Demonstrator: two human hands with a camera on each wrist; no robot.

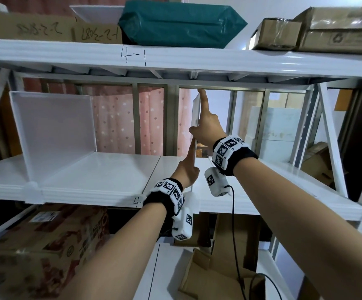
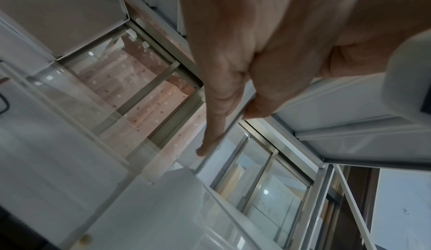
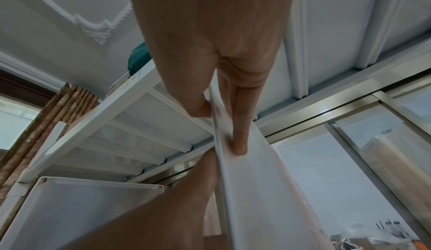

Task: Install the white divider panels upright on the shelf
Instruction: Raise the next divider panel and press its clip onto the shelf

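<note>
Holding: my two hands keep a second divider panel (image 1: 195, 118) upright on edge near the middle of the shelf (image 1: 115, 169), seen almost edge-on from the head view.
Right hand (image 1: 208, 124): thumb and fingers pinch the panel high up, one finger stretched along its face up to the shelf above (image 1: 175, 59).
Left hand (image 1: 187, 169): it pinches the lower front edge, index finger straight along it.
Installed panel (image 1: 52, 131): it stands upright at the left, well apart from this one.
Risk, tilt: I cannot see if the bottom edge sits in its place; if I let go early, I think the panel falls sideways.
Risk, bending: the right wrist view shows the sheet curved; too much push can bend it out of line.
Risk, top: the upper corner can catch a rib under the shelf above.
</note>
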